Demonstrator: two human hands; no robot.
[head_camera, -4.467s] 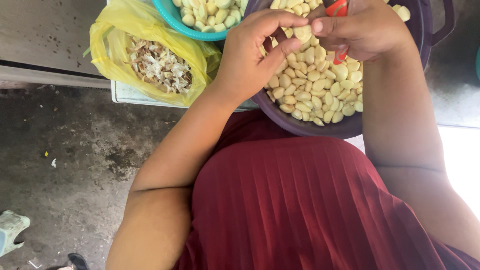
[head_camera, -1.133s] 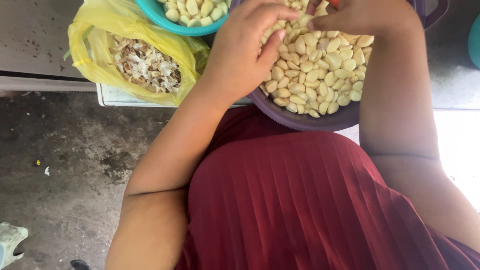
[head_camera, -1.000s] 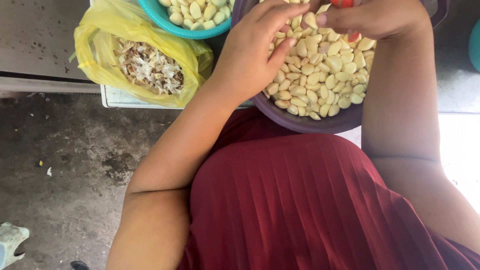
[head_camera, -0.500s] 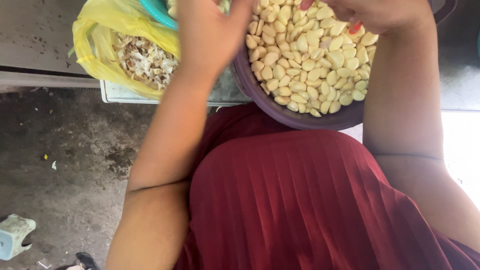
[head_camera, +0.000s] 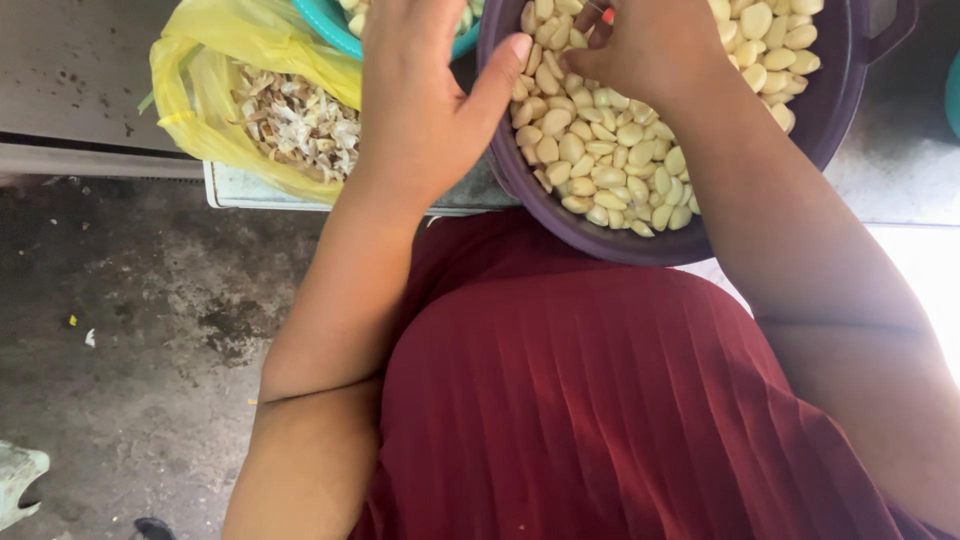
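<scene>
The purple basin (head_camera: 820, 130) is heaped with peeled garlic cloves (head_camera: 610, 150), pale cream, smooth and plump. The right hand (head_camera: 655, 50) rests on the cloves inside the basin, fingers curled around a small red-tipped object; what exactly it grips I cannot tell. The left hand (head_camera: 425, 95) lies open just left of the basin, thumb over its rim, holding nothing. Left of the basin, a yellow bag (head_camera: 215, 100) holds dry papery skins (head_camera: 295, 120), beside a teal bowl (head_camera: 335, 30).
</scene>
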